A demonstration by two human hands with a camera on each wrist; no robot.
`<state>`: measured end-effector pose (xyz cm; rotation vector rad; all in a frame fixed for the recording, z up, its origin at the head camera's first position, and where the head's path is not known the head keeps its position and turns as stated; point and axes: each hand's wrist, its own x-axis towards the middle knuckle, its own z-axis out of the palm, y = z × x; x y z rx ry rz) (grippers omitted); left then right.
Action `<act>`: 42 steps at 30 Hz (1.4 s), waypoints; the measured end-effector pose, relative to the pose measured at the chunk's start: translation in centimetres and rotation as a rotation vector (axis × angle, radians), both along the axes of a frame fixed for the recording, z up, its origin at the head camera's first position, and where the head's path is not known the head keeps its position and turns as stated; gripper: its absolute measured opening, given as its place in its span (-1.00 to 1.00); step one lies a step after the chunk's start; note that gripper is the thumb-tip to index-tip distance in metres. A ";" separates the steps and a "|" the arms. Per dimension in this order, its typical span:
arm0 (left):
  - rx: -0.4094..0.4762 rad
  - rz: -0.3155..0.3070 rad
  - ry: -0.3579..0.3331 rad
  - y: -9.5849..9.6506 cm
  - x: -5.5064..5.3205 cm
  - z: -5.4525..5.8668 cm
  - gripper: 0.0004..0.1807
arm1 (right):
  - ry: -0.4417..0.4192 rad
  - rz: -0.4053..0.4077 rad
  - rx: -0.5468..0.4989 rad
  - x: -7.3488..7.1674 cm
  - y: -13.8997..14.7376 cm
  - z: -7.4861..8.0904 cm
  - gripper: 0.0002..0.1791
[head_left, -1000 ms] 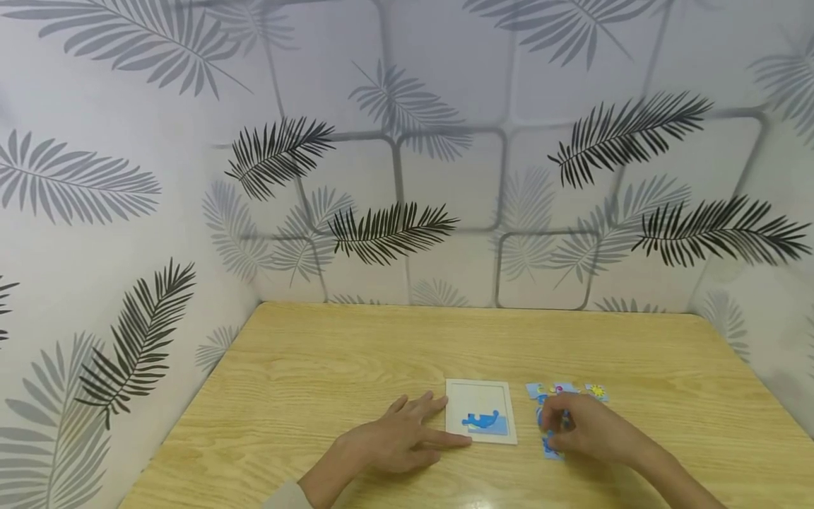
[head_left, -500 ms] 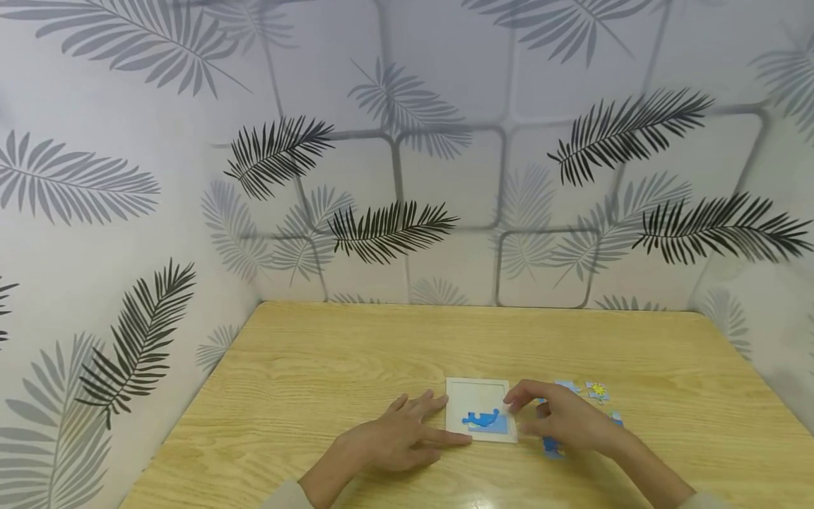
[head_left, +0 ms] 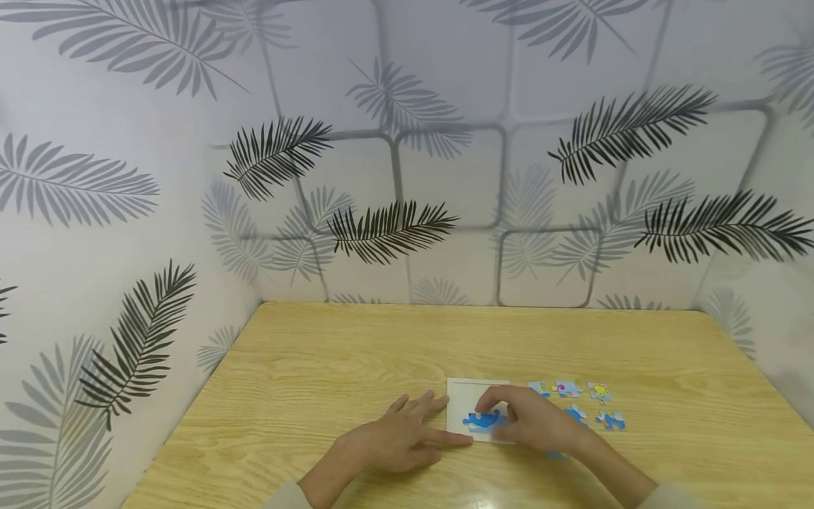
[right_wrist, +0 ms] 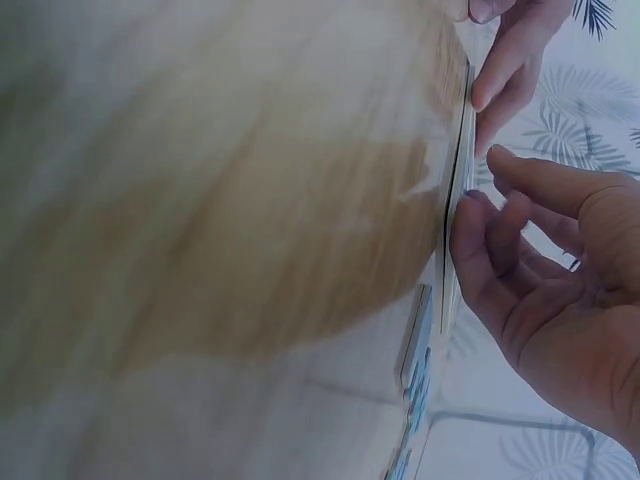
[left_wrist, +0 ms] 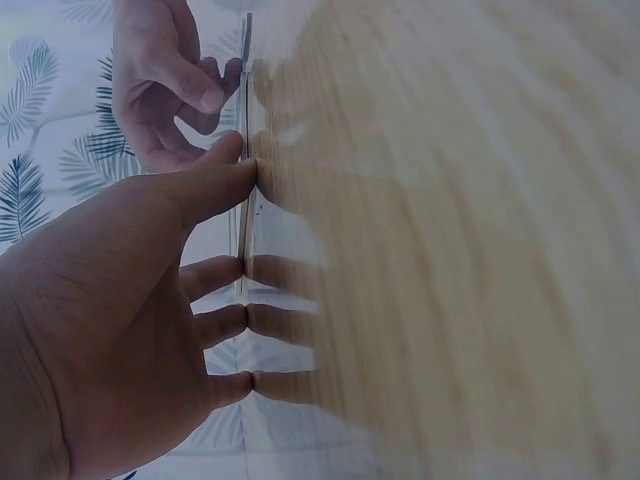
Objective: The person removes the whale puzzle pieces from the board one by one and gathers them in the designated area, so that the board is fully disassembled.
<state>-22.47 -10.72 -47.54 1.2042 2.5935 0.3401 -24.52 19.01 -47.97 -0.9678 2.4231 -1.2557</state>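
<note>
A shallow white puzzle frame (head_left: 459,396) lies on the wooden table, with blue joined jigsaw pieces (head_left: 481,420) in its lower part. My left hand (head_left: 400,435) rests at the frame's left side, fingers spread and straight, the fingertips touching its edge. Above the frame's lower right my right hand (head_left: 531,417) is bent, thumb and index finger close to the blue pieces. Whether a piece sits between these fingertips is hidden. In the right wrist view the right hand's fingers (right_wrist: 470,225) are curled close to the frame's edge (right_wrist: 458,180).
Right of the frame lie several loose jigsaw pieces, among them a sun piece (head_left: 599,391), a blue piece (head_left: 612,421) and a partly covered one (head_left: 557,456). The table (head_left: 318,367) meets a leaf-patterned wall (head_left: 445,268) at the back.
My right hand has moved left from the loose pieces to above the frame, uncovering several pieces on the right. The left hand and the frame have stayed in place.
</note>
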 end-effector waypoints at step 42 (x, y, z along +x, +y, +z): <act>0.003 0.005 0.024 0.1 0.2 -0.2 -0.46 | -0.072 -0.045 -0.028 0.3 -0.7 0.4 -0.93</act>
